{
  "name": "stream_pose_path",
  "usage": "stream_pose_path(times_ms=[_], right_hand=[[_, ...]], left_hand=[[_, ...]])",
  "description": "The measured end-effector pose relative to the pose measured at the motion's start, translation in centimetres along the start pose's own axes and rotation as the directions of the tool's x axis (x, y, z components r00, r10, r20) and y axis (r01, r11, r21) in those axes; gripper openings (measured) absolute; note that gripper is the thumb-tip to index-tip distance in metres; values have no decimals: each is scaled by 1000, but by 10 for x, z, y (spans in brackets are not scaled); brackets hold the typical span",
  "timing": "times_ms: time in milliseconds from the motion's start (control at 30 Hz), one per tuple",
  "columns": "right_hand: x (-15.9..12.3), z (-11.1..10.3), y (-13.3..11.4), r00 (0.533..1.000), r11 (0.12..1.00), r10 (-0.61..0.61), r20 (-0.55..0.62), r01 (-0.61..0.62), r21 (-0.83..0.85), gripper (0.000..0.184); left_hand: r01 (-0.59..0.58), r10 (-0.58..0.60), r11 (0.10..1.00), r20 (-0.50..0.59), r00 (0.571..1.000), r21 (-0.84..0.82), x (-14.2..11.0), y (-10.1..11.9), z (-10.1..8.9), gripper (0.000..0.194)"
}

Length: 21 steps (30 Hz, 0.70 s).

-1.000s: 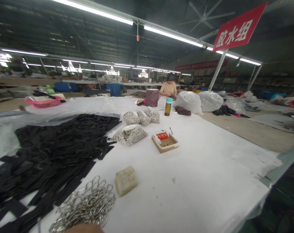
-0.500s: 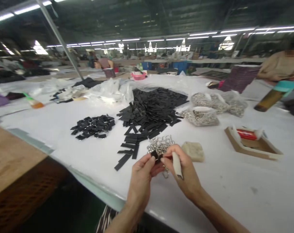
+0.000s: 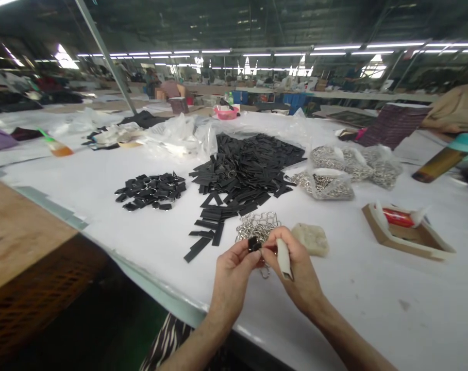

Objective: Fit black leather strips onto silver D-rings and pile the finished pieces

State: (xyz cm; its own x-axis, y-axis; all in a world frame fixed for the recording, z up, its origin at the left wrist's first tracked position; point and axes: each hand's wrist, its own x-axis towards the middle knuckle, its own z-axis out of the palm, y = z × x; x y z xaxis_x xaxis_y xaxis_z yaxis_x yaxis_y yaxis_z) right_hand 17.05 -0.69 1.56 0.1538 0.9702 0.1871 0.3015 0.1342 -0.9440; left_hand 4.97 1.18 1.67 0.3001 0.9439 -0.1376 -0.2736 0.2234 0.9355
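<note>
My left hand (image 3: 234, 270) is closed, its thumb and fingers pinching a small folded black strip (image 3: 253, 244). Fingertips of my right hand (image 3: 296, 263) meet the left ones at the strip's edge. Tucked in that right hand is a tool with a flat off-white handle (image 3: 284, 259); its working end is hidden by the fingers. Just beyond both hands lies a heap of silver metal rings (image 3: 253, 224). A large pile of flat black strips (image 3: 253, 165) spreads farther back. To the left sits a smaller pile of folded black strips with rings (image 3: 151, 190).
Right of my hands are a yellowish block (image 3: 311, 239) and an open cardboard box (image 3: 415, 245) with a red item. Behind them stand bags of metal rings (image 3: 330, 184) and a bottle with a turquoise cap (image 3: 443, 158). Another person (image 3: 454, 108) sits at the far right.
The black strip has turned between my fingers, and my left thumb has shifted lower on it. My right hand keeps the tool. The whole view has moved slightly.
</note>
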Motion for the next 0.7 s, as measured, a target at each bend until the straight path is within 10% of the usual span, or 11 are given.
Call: stream_pose_path(times_ms=[700], right_hand=[[2, -6, -2, 999, 1000, -26, -29, 26, -10, 13]], left_hand=[[114, -112, 992, -35, 993, 55, 2, 7, -1, 14]])
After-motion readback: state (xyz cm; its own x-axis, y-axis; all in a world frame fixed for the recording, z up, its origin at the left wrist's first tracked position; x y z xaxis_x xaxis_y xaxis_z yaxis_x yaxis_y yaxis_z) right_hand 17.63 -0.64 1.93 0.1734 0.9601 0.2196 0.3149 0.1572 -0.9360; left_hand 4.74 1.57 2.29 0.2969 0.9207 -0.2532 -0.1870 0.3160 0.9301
